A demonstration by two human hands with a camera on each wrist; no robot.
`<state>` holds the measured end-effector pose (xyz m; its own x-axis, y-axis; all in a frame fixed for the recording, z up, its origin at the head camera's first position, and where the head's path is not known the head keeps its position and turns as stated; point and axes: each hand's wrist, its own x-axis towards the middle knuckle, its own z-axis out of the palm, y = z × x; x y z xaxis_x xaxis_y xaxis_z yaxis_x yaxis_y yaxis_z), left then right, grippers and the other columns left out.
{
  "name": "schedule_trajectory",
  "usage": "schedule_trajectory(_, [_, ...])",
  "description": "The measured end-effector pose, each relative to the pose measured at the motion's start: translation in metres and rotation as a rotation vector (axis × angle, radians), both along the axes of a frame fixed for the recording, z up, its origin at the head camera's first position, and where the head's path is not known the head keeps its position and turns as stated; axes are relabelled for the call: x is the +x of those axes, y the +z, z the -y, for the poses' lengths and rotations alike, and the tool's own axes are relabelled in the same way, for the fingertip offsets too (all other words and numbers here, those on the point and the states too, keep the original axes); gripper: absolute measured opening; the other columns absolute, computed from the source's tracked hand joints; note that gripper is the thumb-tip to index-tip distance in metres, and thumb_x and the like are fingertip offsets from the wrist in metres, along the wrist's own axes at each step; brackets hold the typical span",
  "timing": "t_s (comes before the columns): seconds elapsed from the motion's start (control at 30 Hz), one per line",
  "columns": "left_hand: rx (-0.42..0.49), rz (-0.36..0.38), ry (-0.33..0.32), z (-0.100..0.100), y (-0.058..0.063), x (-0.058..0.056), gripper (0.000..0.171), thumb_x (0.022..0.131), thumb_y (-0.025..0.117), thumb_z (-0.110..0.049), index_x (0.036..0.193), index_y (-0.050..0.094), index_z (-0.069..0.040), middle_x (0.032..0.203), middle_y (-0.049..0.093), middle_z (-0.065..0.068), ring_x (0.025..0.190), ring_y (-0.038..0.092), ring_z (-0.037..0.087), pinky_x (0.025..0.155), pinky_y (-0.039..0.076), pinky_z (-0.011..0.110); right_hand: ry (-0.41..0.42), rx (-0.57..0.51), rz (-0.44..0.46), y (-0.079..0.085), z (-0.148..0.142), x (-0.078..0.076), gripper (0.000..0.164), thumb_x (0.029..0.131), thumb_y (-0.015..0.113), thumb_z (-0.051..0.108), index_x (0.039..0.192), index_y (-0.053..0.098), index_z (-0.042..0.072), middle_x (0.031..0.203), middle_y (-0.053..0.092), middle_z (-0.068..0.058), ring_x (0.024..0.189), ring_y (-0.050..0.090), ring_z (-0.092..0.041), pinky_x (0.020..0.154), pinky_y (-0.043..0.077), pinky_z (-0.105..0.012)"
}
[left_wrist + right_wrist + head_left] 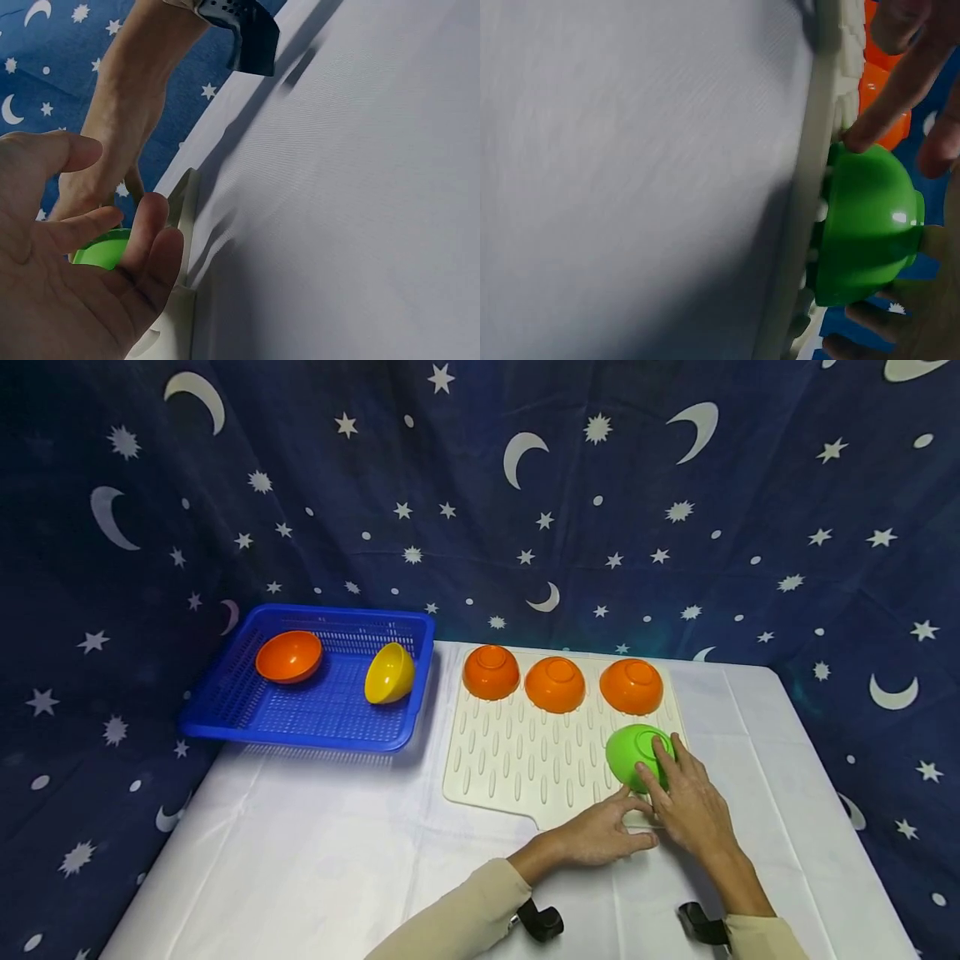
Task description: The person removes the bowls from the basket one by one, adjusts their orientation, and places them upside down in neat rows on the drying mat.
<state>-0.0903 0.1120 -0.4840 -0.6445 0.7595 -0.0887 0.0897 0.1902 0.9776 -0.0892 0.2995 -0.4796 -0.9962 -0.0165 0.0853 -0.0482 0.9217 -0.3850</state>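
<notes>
A green bowl (628, 753) sits upside down at the right front part of the cream ribbed mat (517, 768). My right hand (692, 802) holds it from the right, fingers spread over its foot and side. On the near left, my left hand (600, 835) has its fingers loosely bent and its fingertips close to the bowl's rim. The left wrist view shows this left hand (82, 270) with nothing in its palm and the green bowl (105, 251) beyond the fingers. In the right wrist view the bowl (866, 217) lies rim down, with fingers on both sides.
Three upturned orange bowls (555, 685) line the mat's back edge. At the left stands a blue basket (307, 739) holding an orange bowl (288, 657) and a yellow bowl (390, 675). A white cloth (322, 852) covers the table; a dark star-patterned curtain (465, 485) hangs behind.
</notes>
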Motion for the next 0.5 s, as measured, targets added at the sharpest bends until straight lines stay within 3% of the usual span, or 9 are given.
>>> schedule_trajectory(0.13, [-0.008, 0.009, 0.016, 0.003, 0.001, 0.001, 0.038, 0.100, 0.066, -0.020, 0.133, 0.061, -0.003, 0.167, 0.009, 0.014, 0.067, 0.066, 0.006, 0.062, 0.051, 0.016, -0.017, -0.077, 0.024, -0.003, -0.001, 0.001, 0.069, 0.108, 0.039, 0.049, 0.159, 0.028, 0.004, 0.161, 0.015, -0.032, 0.139, 0.024, -0.057, 0.092, 0.035, -0.079])
schedule_trajectory(0.3, [-0.050, -0.051, 0.034, 0.011, 0.003, 0.003, 0.042, 0.100, 0.066, -0.024, 0.136, 0.060, -0.004, 0.164, 0.018, 0.020, 0.077, 0.064, -0.002, 0.079, 0.048, 0.014, -0.055, -0.204, -0.031, -0.008, -0.005, 0.005, 0.065, 0.108, 0.044, 0.042, 0.162, 0.025, 0.010, 0.162, 0.009, -0.030, 0.143, 0.018, -0.055, 0.092, 0.030, -0.081])
schedule_trajectory(0.37, [-0.057, -0.083, 0.048, 0.015, 0.004, 0.003, 0.042, 0.100, 0.066, -0.026, 0.136, 0.060, -0.005, 0.162, 0.024, 0.020, 0.103, 0.063, 0.000, 0.094, 0.044, 0.018, -0.071, -0.256, -0.059, -0.008, -0.007, 0.007, 0.065, 0.108, 0.046, 0.039, 0.162, 0.023, 0.011, 0.163, 0.010, -0.028, 0.145, 0.015, -0.052, 0.093, 0.028, -0.081])
schedule_trajectory(0.4, [-0.060, -0.099, 0.054, 0.017, 0.005, 0.003, 0.042, 0.100, 0.066, -0.026, 0.136, 0.060, -0.005, 0.158, 0.034, 0.019, 0.116, 0.059, 0.003, 0.100, 0.041, 0.020, -0.076, -0.277, -0.070, -0.008, -0.007, 0.009, 0.065, 0.108, 0.046, 0.038, 0.162, 0.022, 0.012, 0.163, 0.011, -0.027, 0.146, 0.014, -0.051, 0.094, 0.027, -0.082])
schedule_trajectory(0.5, [-0.054, -0.121, 0.065, 0.026, 0.009, 0.003, 0.042, 0.100, 0.065, -0.028, 0.136, 0.061, -0.006, 0.155, 0.041, 0.016, 0.131, 0.049, 0.005, 0.107, 0.035, 0.022, -0.089, -0.325, -0.084, -0.008, -0.008, 0.014, 0.065, 0.108, 0.046, 0.036, 0.162, 0.021, 0.010, 0.163, 0.014, -0.027, 0.148, 0.013, -0.049, 0.098, 0.023, -0.080])
